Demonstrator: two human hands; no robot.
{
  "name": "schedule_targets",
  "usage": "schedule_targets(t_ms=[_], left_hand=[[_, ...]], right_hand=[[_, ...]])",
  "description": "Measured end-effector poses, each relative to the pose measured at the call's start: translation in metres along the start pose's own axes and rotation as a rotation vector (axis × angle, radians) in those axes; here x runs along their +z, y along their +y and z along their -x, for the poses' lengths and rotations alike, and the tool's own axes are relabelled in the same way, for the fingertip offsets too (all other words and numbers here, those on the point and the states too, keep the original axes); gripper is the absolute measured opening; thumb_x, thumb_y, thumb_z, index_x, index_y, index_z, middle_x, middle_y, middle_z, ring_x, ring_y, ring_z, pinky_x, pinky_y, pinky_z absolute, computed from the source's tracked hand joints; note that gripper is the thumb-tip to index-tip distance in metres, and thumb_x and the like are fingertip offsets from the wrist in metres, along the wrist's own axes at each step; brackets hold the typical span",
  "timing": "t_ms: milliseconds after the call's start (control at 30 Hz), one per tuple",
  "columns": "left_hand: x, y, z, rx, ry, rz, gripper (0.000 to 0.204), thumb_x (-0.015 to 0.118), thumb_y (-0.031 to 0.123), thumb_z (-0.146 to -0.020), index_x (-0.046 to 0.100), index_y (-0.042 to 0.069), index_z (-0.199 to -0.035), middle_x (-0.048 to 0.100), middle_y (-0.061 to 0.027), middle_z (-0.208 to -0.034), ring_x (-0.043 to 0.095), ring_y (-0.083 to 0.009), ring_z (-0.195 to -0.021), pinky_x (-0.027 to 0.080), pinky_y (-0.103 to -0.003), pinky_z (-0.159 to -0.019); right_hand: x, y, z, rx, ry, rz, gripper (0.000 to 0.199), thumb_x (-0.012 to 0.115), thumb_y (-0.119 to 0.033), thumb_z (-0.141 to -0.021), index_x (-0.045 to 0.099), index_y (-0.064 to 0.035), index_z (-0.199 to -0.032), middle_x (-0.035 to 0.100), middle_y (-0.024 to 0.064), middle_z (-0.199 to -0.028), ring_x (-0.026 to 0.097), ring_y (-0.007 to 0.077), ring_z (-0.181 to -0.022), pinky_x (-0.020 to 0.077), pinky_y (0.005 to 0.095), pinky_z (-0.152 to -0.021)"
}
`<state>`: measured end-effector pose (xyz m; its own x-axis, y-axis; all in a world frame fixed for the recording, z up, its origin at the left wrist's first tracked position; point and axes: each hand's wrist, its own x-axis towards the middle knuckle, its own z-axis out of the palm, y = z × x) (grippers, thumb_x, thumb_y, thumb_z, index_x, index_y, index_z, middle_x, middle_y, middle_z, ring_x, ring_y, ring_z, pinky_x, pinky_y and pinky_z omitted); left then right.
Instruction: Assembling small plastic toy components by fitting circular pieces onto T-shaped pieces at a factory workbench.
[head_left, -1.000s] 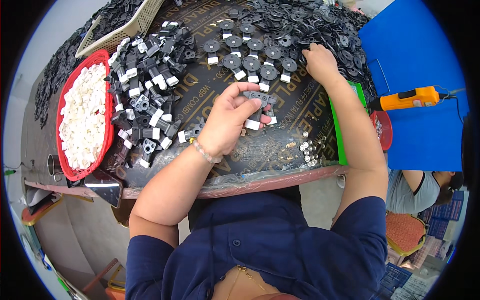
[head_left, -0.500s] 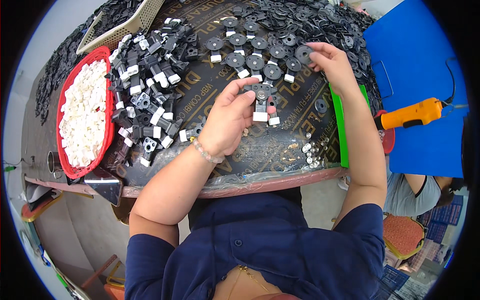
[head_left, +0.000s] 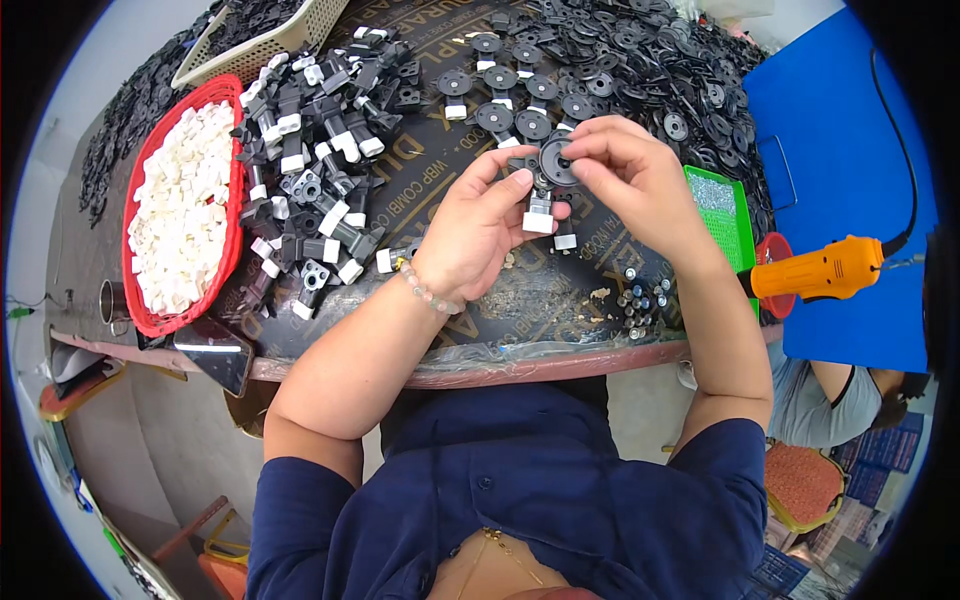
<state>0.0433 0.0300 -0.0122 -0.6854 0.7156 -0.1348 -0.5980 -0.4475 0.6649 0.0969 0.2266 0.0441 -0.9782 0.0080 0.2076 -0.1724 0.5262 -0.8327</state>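
Black disc (head_left: pixel 554 163) (right hand (head_left: pixel 642 185)) perhaps against bracket (head_left: pixel 538 212)

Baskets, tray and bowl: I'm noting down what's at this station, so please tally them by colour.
Red: 2, the red basket and the red bowl
Green: 1, the green tray
Beige: 1, the beige basket
Total: 4

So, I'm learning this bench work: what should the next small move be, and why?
Probably settle the black disc squarely onto the black-and-white part: the right hand pinches the disc at that part's upper end, the left hand holds the part, and similar pieces beyond carry discs.
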Motion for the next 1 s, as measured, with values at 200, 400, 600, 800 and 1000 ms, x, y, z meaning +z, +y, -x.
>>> schedule_targets(t_ms=[200, 400, 600, 800, 1000], left_hand=[[-0.002, 0.0, 0.0, 0.022, -0.016, 0.001, 0.03, 0.05, 0.016, -0.106, 0.05, 0.006, -0.135, 0.065, -0.0097, -0.115, 0.07, -0.0232, -0.096, 0.059, -0.037, -0.086], [-0.007, -0.005, -0.001, 0.075, -0.004, 0.01, 0.033, 0.05, 0.015, -0.106, 0.051, 0.005, -0.137, 0.065, -0.0097, -0.12, 0.067, -0.0208, -0.104, 0.058, -0.04, -0.091], [-0.003, -0.003, 0.001, 0.148, 0.038, -0.049, 0.034, 0.047, 0.012, -0.105, 0.052, 0.005, -0.138, 0.065, -0.0088, -0.121, 0.066, -0.0189, -0.106, 0.057, -0.038, -0.09], [0.008, -0.011, 0.004, 0.367, 0.137, -0.213, 0.059, 0.049, 0.007, -0.102, 0.027, 0.003, -0.157, 0.046, -0.0155, -0.148, 0.052, -0.0241, -0.129, 0.042, -0.039, -0.11], [0.012, -0.01, 0.023, 1.162, -0.238, -1.161, 0.04, 0.066, 0.007, -0.085, 0.065, 0.003, -0.125, 0.061, -0.0181, -0.126, 0.059, -0.0366, -0.116, 0.046, -0.046, -0.101]], right_hand=[[0.004, -0.009, -0.001, -0.142, 0.029, 0.252, 0.028, 0.079, -0.008, -0.08, 0.073, -0.0012, -0.107, 0.069, 0.009, -0.111, 0.064, 0.0137, -0.091, 0.0516, 0.0269, -0.077], [0.01, -0.012, -0.004, -0.289, -0.038, 0.398, 0.041, 0.081, -0.016, -0.079, 0.071, -0.003, -0.117, 0.071, 0.0151, -0.116, 0.066, 0.0309, -0.11, 0.0508, 0.0385, -0.096], [0.014, -0.02, -0.009, -0.295, -0.059, 0.432, 0.041, 0.08, -0.016, -0.081, 0.071, -0.0034, -0.119, 0.071, 0.0149, -0.117, 0.066, 0.0311, -0.11, 0.0514, 0.0385, -0.096], [0.016, -0.012, -0.03, -0.264, 0.031, 0.444, 0.041, 0.077, -0.016, -0.084, 0.069, -0.0018, -0.122, 0.07, 0.0167, -0.118, 0.068, 0.0303, -0.107, 0.0523, 0.0355, -0.094], [0.054, 0.026, -0.08, -0.402, -0.04, 0.491, 0.045, 0.078, -0.02, -0.084, 0.068, -0.0037, -0.124, 0.068, 0.0155, -0.12, 0.063, 0.0328, -0.11, 0.0493, 0.0404, -0.098]])
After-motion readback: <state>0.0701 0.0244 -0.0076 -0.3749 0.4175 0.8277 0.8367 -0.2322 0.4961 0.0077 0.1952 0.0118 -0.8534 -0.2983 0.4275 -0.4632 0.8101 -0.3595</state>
